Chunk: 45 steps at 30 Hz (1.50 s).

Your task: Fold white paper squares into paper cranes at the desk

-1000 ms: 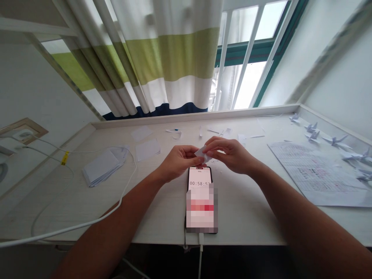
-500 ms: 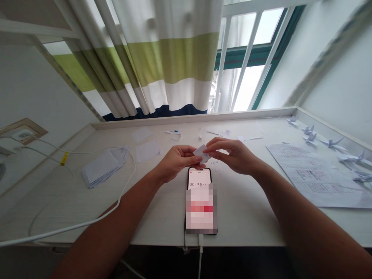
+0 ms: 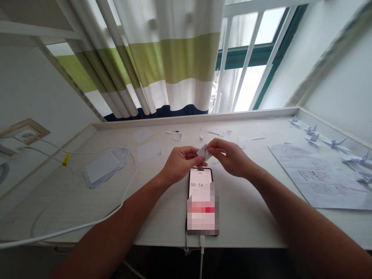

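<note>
A small folded piece of white paper point(image 3: 204, 153) is held above the desk, just beyond the top of a phone. My left hand point(image 3: 183, 162) pinches its left side between thumb and fingers. From the other side, my right hand point(image 3: 228, 155) grips the paper's upper right edge with thumb and fingertips. The fingers partly cover the paper, so its full shape is hidden. Below both hands lies the phone point(image 3: 200, 178), its screen lit with a timer and its lower part blurred out.
Several folded paper cranes point(image 3: 335, 145) line the right side beside a printed sheet point(image 3: 314, 174). A stack of white paper point(image 3: 103, 168) and loose sheets point(image 3: 148, 151) lie left. A white cable point(image 3: 87, 224) crosses over my left forearm. Paper scraps point(image 3: 228, 133) are scattered at the back.
My right fingers have closed in on the paper's upper right edge, and the paper has tilted with its corner pointing up. My left hand keeps its pinch.
</note>
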Each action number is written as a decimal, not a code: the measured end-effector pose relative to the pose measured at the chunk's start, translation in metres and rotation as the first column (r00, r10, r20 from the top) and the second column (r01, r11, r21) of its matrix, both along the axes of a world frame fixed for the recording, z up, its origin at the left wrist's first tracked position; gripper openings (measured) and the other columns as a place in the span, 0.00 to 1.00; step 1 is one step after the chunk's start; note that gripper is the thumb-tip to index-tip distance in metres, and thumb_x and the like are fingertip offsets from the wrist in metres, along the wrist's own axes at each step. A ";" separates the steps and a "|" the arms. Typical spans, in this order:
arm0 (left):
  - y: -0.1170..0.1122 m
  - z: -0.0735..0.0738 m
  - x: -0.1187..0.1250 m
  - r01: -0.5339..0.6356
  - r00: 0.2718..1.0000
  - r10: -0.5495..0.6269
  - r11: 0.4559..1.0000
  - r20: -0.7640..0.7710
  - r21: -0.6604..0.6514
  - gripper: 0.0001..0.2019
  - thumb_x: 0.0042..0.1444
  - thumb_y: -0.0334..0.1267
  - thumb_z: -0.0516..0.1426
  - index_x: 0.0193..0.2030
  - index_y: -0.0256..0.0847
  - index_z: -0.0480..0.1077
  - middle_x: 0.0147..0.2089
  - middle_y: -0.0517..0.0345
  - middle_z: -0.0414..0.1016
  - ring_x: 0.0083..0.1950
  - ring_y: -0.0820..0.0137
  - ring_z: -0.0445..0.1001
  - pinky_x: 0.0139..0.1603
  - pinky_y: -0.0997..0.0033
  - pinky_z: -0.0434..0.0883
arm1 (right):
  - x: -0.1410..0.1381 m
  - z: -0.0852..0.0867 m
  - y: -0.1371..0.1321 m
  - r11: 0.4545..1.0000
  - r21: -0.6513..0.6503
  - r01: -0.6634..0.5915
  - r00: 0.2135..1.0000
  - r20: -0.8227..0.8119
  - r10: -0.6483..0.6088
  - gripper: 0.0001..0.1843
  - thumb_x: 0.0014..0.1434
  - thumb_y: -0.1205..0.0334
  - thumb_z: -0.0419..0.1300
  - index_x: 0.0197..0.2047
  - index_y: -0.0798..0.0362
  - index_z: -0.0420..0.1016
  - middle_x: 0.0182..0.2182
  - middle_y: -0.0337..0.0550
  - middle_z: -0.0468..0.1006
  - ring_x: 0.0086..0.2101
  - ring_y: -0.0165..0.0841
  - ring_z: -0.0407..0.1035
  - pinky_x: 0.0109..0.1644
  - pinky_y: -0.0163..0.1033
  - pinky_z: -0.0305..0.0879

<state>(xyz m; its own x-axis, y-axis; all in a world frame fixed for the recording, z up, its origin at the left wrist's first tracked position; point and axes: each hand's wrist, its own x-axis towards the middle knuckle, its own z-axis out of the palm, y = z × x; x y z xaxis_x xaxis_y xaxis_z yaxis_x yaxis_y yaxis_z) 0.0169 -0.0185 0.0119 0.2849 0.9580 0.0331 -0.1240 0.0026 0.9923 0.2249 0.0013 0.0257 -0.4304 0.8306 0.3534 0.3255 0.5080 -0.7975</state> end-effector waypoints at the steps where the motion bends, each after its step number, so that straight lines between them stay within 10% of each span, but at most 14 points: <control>1: 0.000 0.000 0.001 -0.009 1.000 0.009 1.000 -0.001 0.008 0.22 0.45 0.48 0.76 0.40 0.34 0.80 0.34 0.50 0.86 0.36 0.60 0.87 0.40 0.62 0.82 | -0.001 -0.001 0.000 1.000 0.003 0.012 1.000 0.000 -0.012 0.10 0.70 0.54 0.59 0.39 0.49 0.75 0.39 0.46 0.83 0.40 0.41 0.77 0.49 0.53 0.76; 11: 0.000 -0.004 -0.001 0.067 0.993 -0.054 0.990 0.109 -0.121 0.24 0.51 0.43 0.75 0.51 0.36 0.75 0.40 0.48 0.87 0.42 0.58 0.87 0.43 0.61 0.81 | -0.005 -0.002 -0.002 0.996 0.048 0.070 0.994 -0.089 -0.066 0.09 0.68 0.54 0.62 0.40 0.50 0.77 0.39 0.46 0.84 0.39 0.39 0.79 0.48 0.50 0.80; 45: -0.002 0.001 0.001 0.040 0.998 -0.035 0.992 0.046 -0.119 0.15 0.50 0.42 0.75 0.38 0.34 0.81 0.38 0.46 0.87 0.40 0.62 0.87 0.43 0.64 0.81 | -0.011 -0.005 -0.004 0.995 -0.011 0.095 0.971 -0.218 -0.095 0.09 0.62 0.55 0.69 0.36 0.51 0.80 0.34 0.44 0.85 0.34 0.37 0.80 0.43 0.47 0.79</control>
<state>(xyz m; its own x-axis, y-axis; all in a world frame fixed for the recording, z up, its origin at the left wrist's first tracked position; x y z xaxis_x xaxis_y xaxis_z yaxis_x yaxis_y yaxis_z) 0.0177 -0.0209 0.0128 0.3216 0.9445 -0.0678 -0.1646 0.1262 0.9783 0.2138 -0.0023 0.0202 -0.2622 0.8640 0.4299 0.1901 0.4830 -0.8547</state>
